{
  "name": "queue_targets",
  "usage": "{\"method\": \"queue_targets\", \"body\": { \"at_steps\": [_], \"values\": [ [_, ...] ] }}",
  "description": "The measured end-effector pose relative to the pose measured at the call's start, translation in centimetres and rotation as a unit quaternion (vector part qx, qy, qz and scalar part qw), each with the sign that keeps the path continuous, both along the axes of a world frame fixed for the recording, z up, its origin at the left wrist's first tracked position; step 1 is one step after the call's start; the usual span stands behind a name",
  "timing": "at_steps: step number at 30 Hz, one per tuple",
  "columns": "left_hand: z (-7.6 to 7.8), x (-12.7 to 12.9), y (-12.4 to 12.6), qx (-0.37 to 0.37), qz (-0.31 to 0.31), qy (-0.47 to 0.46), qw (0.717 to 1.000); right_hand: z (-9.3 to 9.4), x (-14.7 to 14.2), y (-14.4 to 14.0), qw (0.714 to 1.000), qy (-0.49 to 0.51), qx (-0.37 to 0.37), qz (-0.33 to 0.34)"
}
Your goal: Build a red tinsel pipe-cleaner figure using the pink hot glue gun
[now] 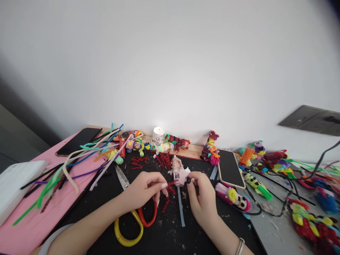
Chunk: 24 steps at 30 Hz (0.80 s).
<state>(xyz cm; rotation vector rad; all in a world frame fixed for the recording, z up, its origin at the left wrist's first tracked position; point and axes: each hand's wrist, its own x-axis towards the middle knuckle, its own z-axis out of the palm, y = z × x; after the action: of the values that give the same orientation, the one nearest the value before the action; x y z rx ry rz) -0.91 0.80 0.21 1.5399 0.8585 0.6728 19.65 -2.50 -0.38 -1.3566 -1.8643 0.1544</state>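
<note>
Left hand [145, 189] pinches a light, bendy red pipe-cleaner piece [170, 184] by its end, while the right hand [203, 198] seemingly pinches a small black bead [188, 180].

Both hands [172, 193] pinching red pipe cleaner [170, 184], pink glue gun [180, 175], scissors [132, 212] beside

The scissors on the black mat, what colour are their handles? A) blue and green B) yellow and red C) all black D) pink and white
B: the scissors lie just below the left hand, with one yellow loop and one red loop for handles, their metal blades pointing up and to the left across the black mat.
</note>
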Motion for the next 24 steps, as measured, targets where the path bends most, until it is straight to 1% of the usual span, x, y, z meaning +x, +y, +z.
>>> {"method": "queue_targets", "body": {
  "at_steps": [2,3,5,8,13,16,19,21,24],
  "values": [
    [0.0,-0.3,0.3,0.041,0.05,0.007,0.998,0.0,0.3,0.6,0.996,-0.07,0.002,-0.061],
    [0.0,-0.4,0.5,0.057,0.077,0.01,0.995,0.0,0.4,0.9,0.991,-0.1,-0.009,-0.085],
    [0.0,-0.5,0.8,0.08,0.121,0.015,0.989,-0.2,0.5,1.2,0.983,-0.141,-0.044,-0.113],
    [0.0,-0.7,1.1,0.109,0.158,0.022,0.981,-0.6,0.6,1.4,0.975,-0.172,-0.091,-0.112],
    [-0.1,-1.0,0.9,0.155,0.18,0.055,0.97,-0.9,0.8,1.5,0.97,-0.188,-0.111,-0.105],
    [-0.2,-1.1,1.0,0.167,0.181,0.061,0.967,-0.9,0.9,1.6,0.97,-0.187,-0.113,-0.104],
    [-0.3,-1.2,1.2,0.168,0.185,0.061,0.966,-1.0,1.2,1.8,0.975,-0.161,-0.099,-0.115],
    [-0.4,-1.2,1.2,0.169,0.19,0.066,0.965,-1.0,1.6,2.0,0.984,-0.121,-0.081,-0.106],
    [-0.6,-1.2,1.2,0.167,0.192,0.076,0.964,-1.1,1.8,2.2,0.995,-0.031,-0.064,-0.066]
  ]
}}
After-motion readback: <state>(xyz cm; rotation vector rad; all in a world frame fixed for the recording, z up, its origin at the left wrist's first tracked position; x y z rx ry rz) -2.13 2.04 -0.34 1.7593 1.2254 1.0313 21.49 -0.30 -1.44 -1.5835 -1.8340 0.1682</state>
